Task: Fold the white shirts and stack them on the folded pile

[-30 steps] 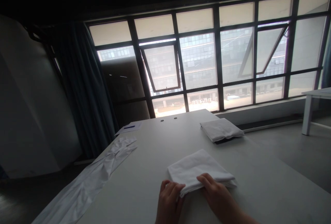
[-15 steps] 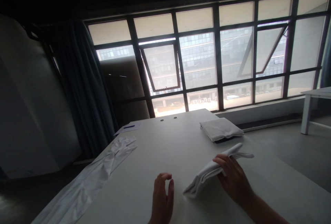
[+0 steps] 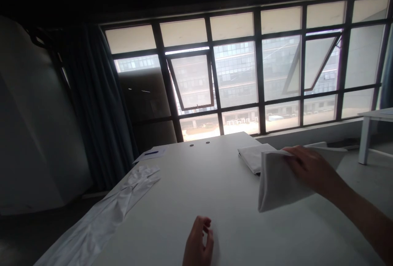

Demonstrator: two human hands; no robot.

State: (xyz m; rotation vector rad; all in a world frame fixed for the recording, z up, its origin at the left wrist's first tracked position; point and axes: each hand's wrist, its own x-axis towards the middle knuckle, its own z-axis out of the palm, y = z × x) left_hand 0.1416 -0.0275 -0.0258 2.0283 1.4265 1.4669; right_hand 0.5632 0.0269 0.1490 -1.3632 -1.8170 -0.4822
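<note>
My right hand (image 3: 310, 170) grips a folded white cloth (image 3: 279, 184) by its upper edge and holds it raised over the right side of the table (image 3: 196, 184). The cloth hangs down from the fingers and partly hides a folded stack of white cloth (image 3: 251, 155) behind it. My left hand (image 3: 199, 239) is near the table's front, its fingers curled loosely with a gap between thumb and fingers and nothing in it.
A crumpled white cloth (image 3: 107, 213) lies along the table's left edge. Beyond it are a paper (image 3: 159, 154) and a blue pen (image 3: 151, 152). Another white table (image 3: 364, 143) stands at the right. Windows (image 3: 235, 73) and a dark curtain (image 3: 101, 106) are behind.
My right hand has lifted the folded cloth from the table and carried it right and up, beside the stack. My left hand has shifted slightly right and down, still without anything in it.
</note>
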